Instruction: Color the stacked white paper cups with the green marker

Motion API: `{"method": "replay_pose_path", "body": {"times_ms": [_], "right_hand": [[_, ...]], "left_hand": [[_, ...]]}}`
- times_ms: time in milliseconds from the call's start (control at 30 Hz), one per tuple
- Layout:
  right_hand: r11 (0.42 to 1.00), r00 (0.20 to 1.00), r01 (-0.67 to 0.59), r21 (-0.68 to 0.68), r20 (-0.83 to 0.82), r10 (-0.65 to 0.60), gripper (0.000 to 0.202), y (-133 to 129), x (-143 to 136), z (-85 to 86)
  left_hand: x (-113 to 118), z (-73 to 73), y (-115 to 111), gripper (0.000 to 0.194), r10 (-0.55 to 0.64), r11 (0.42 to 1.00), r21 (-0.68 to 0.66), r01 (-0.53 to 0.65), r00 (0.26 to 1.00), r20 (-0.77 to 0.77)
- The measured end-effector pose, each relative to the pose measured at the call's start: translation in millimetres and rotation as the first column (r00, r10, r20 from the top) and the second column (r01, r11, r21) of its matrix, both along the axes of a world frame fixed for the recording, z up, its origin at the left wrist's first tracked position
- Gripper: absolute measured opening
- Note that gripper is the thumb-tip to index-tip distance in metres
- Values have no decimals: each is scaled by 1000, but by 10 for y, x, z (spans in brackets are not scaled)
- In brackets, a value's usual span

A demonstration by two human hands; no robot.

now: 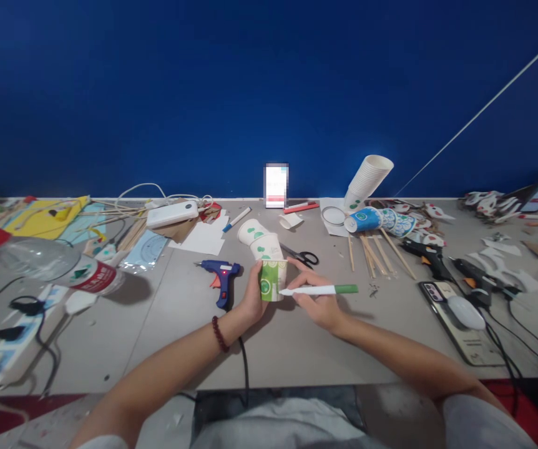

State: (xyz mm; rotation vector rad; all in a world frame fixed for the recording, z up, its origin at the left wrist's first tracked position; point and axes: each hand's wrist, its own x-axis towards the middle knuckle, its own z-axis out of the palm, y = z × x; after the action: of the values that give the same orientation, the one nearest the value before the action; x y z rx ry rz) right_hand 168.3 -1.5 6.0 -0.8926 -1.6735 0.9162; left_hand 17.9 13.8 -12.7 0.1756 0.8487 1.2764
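Observation:
My left hand [252, 294] is closed around a paper cup [267, 292] with a green and white pattern. Behind it, white paper cups [251, 232] with green prints line up in a curved row; whether they are joined to the held cup I cannot tell. In a writing grip, my right hand [320, 307] holds a white marker [318, 290] with a green end. Its tip points left at the cup's side, at or very near the surface. Just beyond my right hand lie black-handled scissors [307, 257]. Left of my left hand rests a blue glue gun [222, 280].
A plastic bottle [58, 262] lies on the left, above a power strip [25, 337]. Behind the hands stands a lit phone [276, 186]. Rightward are a tall cup stack [367, 178], wooden sticks [374, 257], black glue guns [430, 257] with cords, and a phone [465, 330].

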Motion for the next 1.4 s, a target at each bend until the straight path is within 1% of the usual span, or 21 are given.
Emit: {"method": "replay_pose_path", "body": {"times_ms": [233, 500, 700, 800, 1000, 1167, 1400], "right_hand": [[999, 1000, -15, -28, 2, 15, 17, -9, -7, -29], [998, 998, 34, -51, -48, -36, 13, -10, -7, 14], [999, 1000, -6, -36, -24, 5, 13, -9, -4, -29], [1000, 1000, -12, -27, -14, 12, 14, -14, -10, -24], [997, 996, 54, -54, -63, -57, 7, -11, -31, -12], [994, 992, 81, -71, -86, -87, 3, -4, -35, -35], [999, 1000, 15, -42, -12, -16, 8, -12, -12, 0]], "left_hand": [[5, 46, -3, 36, -44, 999, -16, 44, 999, 11], [0, -17, -1, 39, -4, 1000, 2, 4, 1000, -18], [8, 26, -5, 37, -14, 1000, -12, 14, 1000, -6], [9, 31, 1, 37, -19, 1000, -9, 19, 1000, -2], [5, -18, 7, 33, 26, 1000, 14, -26, 1000, 15], [5, -31, 5, 34, 21, 1000, 14, -22, 1000, 20], [-3, -34, -4, 37, -7, 1000, 22, 7, 1000, 2]]}}
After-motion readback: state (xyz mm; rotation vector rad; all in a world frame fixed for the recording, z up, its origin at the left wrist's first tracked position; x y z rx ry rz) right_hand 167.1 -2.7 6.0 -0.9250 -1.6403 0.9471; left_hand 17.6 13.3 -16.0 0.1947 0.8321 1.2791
